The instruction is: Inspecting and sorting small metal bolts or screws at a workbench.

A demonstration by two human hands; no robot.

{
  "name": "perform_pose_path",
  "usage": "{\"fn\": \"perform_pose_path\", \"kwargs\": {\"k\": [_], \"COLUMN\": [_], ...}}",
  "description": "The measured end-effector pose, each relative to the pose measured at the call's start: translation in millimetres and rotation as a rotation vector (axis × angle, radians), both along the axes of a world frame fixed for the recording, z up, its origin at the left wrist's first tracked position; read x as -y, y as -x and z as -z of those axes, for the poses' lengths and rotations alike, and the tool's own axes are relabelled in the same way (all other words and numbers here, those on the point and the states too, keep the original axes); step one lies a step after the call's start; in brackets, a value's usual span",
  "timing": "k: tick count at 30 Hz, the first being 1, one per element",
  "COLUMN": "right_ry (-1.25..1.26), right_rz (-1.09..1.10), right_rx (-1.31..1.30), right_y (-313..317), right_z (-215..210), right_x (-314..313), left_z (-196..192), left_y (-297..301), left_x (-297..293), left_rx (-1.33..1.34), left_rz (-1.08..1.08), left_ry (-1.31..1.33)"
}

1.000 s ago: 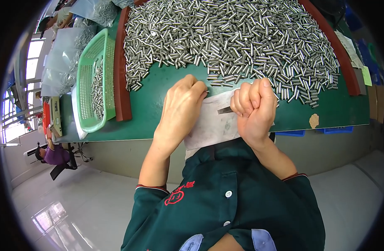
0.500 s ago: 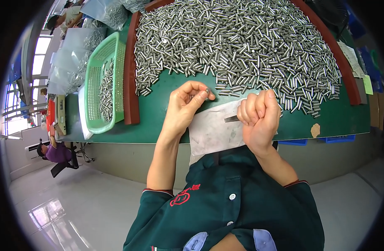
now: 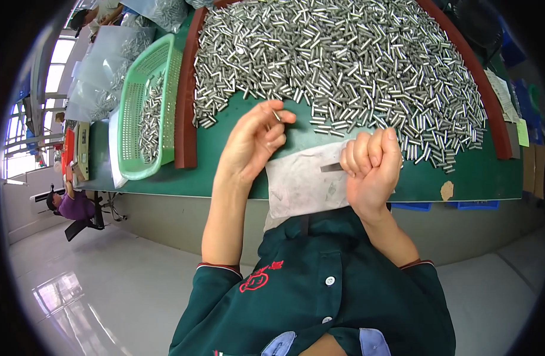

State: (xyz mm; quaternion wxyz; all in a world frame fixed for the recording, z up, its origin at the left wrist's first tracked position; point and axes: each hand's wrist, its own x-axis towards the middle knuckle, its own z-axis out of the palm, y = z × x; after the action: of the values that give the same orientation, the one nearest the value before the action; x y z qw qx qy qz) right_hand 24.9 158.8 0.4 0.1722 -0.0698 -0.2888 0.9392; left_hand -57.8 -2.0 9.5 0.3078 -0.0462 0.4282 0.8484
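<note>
Left hand [image 3: 252,142] pinches one small metal pin [image 3: 276,115] between thumb and fingertips, just above the green table [image 3: 462,178]. Right hand [image 3: 370,169] is fisted around a flat metal tool [image 3: 332,168], over a white cloth [image 3: 302,184]. Pin pile [image 3: 344,65] lies beyond; green basket [image 3: 145,107] stands left.

Clear plastic bags [image 3: 109,65] of small metal parts lie at my bench's far left corner; paper labels, white [image 3: 499,89] and yellow-green [image 3: 522,132], sit along its right edge.
</note>
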Motion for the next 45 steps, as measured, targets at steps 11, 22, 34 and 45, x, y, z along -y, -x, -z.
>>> {"fn": "perform_pose_path", "kwargs": {"k": [11, 22, 34, 45], "right_ry": [-0.008, -0.059, 0.015, 0.01], "right_rz": [-0.004, 0.003, -0.014, -0.015], "right_rx": [0.016, 0.035, 0.006, 0.012], "right_y": [0.9, 1.0, 1.1, 2.7], "right_z": [-0.9, -1.0, -0.9, 0.5], "right_x": [-3.1, -4.9, -2.5, -2.6], "left_z": [-10.5, -12.2, 9.8, 11.4], "left_y": [-13.7, -9.1, -3.6, 4.7], "left_x": [-35.4, -33.7, -7.8, -0.5], "left_rx": [-1.388, -1.058, -0.239, 0.054], "left_rz": [0.17, 0.297, 0.115, 0.056], "left_ry": [1.091, 1.086, -0.004, -0.26]}}
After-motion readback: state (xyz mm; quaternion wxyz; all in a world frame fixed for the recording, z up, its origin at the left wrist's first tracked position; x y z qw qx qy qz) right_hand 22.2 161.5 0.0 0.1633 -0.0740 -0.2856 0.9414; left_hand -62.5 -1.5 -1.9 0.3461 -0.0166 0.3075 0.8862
